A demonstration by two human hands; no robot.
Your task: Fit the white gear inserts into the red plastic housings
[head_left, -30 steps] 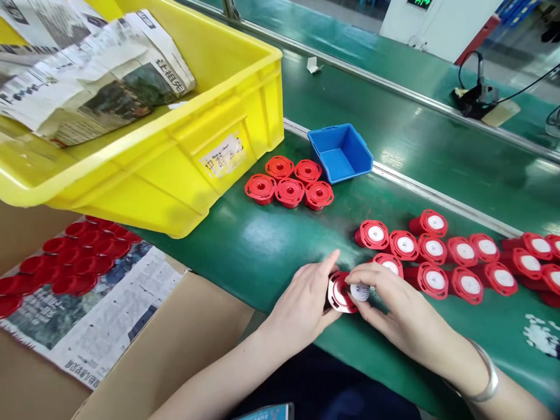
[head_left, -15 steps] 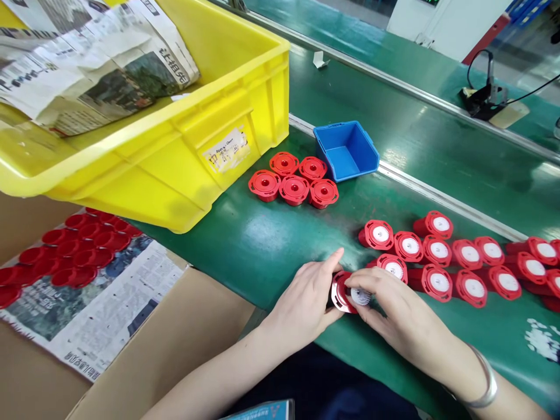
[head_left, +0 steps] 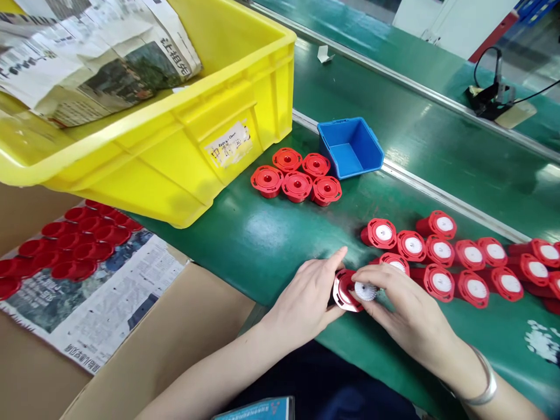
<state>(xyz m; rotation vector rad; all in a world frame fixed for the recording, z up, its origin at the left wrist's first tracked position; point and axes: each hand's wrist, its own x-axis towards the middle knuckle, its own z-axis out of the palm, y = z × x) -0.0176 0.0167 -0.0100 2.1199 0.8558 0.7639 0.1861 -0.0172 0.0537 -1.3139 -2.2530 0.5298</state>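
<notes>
My left hand (head_left: 306, 294) is closed around a red flanged plastic housing (head_left: 343, 290), its round face turned up toward me and to the right. Between thumb and fingers, my right hand (head_left: 400, 300) pinches a small white toothed gear (head_left: 365, 290) right beside that face. Whether the gear touches the housing I cannot tell. Several red housings with white gears in their faces (head_left: 438, 282) lie to the right of my hands. Beyond my left hand stand several red housings without gears (head_left: 297, 185), each showing a dark centre hole.
A large yellow crate (head_left: 166, 169) holding crumpled newspaper (head_left: 131, 64) stands at the left. Beside the gearless housings sits a blue bin (head_left: 350, 149). Below left, a cardboard box (head_left: 175, 326) contains red cups (head_left: 74, 248) on newspaper. Small white pieces (head_left: 542, 341) lie far right.
My right hand has shifted slightly right with the white gear, which now shows more of its face. My left hand keeps its hold on the red housing. The view has moved a little.
</notes>
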